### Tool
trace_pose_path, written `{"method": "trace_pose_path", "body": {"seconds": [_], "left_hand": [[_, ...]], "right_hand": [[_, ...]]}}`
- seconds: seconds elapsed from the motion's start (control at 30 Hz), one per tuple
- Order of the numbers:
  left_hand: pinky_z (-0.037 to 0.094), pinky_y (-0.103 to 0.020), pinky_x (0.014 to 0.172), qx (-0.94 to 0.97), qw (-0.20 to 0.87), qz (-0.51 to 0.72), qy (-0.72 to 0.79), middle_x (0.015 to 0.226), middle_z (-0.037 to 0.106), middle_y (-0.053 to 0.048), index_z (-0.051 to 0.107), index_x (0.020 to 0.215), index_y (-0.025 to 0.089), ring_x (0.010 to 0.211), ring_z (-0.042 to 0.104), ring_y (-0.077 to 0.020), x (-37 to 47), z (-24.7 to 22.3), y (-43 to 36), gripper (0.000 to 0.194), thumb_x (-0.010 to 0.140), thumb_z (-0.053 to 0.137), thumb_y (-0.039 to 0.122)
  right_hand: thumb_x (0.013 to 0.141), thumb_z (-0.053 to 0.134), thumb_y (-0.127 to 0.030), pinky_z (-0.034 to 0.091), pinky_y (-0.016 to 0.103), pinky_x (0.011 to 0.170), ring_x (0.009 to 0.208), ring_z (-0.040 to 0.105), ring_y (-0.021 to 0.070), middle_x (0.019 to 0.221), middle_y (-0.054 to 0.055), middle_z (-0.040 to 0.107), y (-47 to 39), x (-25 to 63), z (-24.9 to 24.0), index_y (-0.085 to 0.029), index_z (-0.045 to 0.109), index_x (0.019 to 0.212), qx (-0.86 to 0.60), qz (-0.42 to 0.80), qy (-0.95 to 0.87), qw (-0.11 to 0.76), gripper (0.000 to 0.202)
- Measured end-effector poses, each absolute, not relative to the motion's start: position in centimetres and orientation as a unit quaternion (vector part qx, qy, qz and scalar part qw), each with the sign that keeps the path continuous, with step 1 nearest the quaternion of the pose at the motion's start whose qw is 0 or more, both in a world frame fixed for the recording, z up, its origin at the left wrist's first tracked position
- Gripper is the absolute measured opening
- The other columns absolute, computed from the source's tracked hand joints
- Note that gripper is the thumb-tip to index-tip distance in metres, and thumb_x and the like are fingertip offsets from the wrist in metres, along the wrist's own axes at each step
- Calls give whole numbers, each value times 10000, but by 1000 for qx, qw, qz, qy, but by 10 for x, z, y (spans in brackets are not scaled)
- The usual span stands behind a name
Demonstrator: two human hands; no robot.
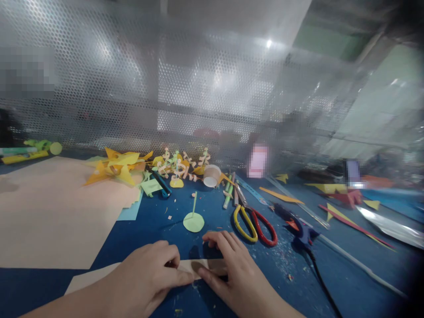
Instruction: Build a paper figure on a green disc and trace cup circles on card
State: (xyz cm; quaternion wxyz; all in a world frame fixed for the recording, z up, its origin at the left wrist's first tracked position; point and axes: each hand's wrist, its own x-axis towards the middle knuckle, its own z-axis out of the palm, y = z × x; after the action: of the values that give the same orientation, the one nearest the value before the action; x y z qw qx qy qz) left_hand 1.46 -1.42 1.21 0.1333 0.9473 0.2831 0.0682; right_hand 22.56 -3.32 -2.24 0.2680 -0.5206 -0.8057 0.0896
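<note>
A narrow beige paper strip (pixel 188 266) lies on the blue tabletop in front of me. My left hand (pixel 154 269) presses it with the thumb, its other fingers curled. The thumb of my right hand (pixel 232 267) rests on the strip's right part, and the bent fingers arch over its far edge. Just beyond both hands stands a light green paper disc (pixel 194 222) with a thin green stem (pixel 194 204) rising from it. To the right of the disc lie scissors (pixel 244 203) with one yellow and one red handle.
A stack of beige paper sheets (pixel 66 212) covers the left side. Behind are yellow paper stars (pixel 115 168), curled paper pieces (pixel 180 170) and a tape roll (pixel 212 175). A dark blue glue gun (pixel 302 233) with a black cord lies right. Perforated metal mesh (pixel 132 88) rises behind.
</note>
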Motion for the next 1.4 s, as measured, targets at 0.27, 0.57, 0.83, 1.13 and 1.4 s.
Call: {"method": "trace_pose_path", "body": {"seconds": [0.27, 0.57, 0.83, 1.13, 1.4], "left_hand": [[400, -221, 613, 949, 135, 71, 276, 875, 567, -20, 504, 1170, 369, 743, 517, -160, 14, 12, -14, 428, 855, 429, 89], [404, -240, 645, 946, 142, 50, 288, 902, 567, -24, 556, 1102, 344, 783, 522, -167, 13, 14, -13, 378, 862, 411, 90], [382, -240, 621, 952, 115, 73, 276, 861, 568, -22, 569, 1067, 325, 757, 519, -164, 11, 7, -13, 343, 848, 433, 99], [377, -226, 614, 949, 117, 108, 272, 873, 576, -21, 582, 1054, 322, 758, 518, -156, 9, 7, -15, 356, 838, 439, 79], [355, -224, 591, 949, 99, 109, 278, 831, 574, -8, 602, 988, 310, 733, 519, -146, 9, 5, -15, 302, 843, 447, 94]], "right_hand": [[749, 554, -183, 419, 450, 833, 977, 495, 245, 1033, 69, 529, -35, 223, -17, -233, 441, 1101, -531, 119, -804, 239, 374], [733, 515, -79, 367, 435, 967, 1163, 421, 222, 1262, 46, 400, -33, 259, 4, -361, 374, 1258, -526, 162, -822, 148, 612], [804, 468, -156, 479, 376, 848, 1031, 549, 209, 1206, 73, 488, -23, 275, 17, -315, 356, 1289, -561, 92, -800, 195, 522], [871, 392, -261, 497, 356, 638, 680, 600, 217, 684, 66, 590, 11, 283, 2, -179, 571, 706, -583, -154, -769, 211, 257], [848, 373, -117, 418, 410, 914, 1111, 481, 217, 1185, 103, 520, -13, 246, 7, -210, 541, 1110, -495, -1, -830, 255, 324]]}}
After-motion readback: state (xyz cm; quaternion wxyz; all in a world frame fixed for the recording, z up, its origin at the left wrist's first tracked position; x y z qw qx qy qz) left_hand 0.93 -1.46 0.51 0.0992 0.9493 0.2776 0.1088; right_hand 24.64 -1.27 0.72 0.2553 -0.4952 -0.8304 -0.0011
